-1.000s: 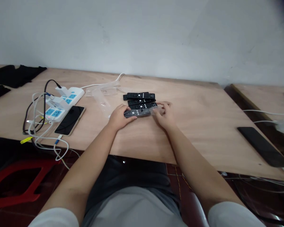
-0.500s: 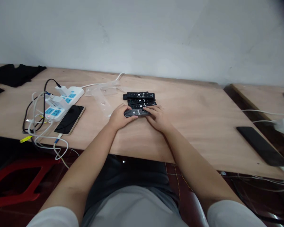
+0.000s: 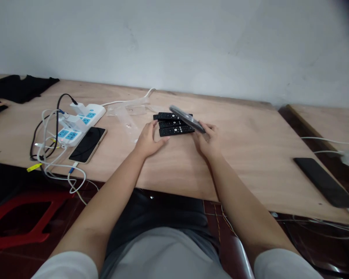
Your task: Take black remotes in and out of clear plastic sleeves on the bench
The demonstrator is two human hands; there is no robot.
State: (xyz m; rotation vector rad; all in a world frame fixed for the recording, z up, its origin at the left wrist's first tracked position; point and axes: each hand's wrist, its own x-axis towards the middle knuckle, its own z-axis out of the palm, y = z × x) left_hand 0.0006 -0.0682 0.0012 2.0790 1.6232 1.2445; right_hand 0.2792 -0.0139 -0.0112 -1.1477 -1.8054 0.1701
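My right hand [image 3: 207, 141] grips one end of a black remote in a clear sleeve [image 3: 187, 118] and holds it tilted above the table. Under it lie three black remotes [image 3: 174, 124] side by side. My left hand [image 3: 149, 140] rests on the wooden table [image 3: 235, 155] just left of those remotes, its fingers loosely curved and its thumb near the nearest remote's end; nothing shows in it.
Clear plastic sleeves [image 3: 128, 116] lie left of the remotes. Further left are a white power strip with cables [image 3: 75, 124] and a phone [image 3: 88, 144]. Black cloth [image 3: 20, 87] lies at the far left. Another phone [image 3: 325, 181] lies at the right edge, with a red stool [image 3: 20, 221] below.
The sleeved remote, held flat on the table by both hands before, is now lifted and tilted by my right hand. My left hand has let go of it and stays on the table.
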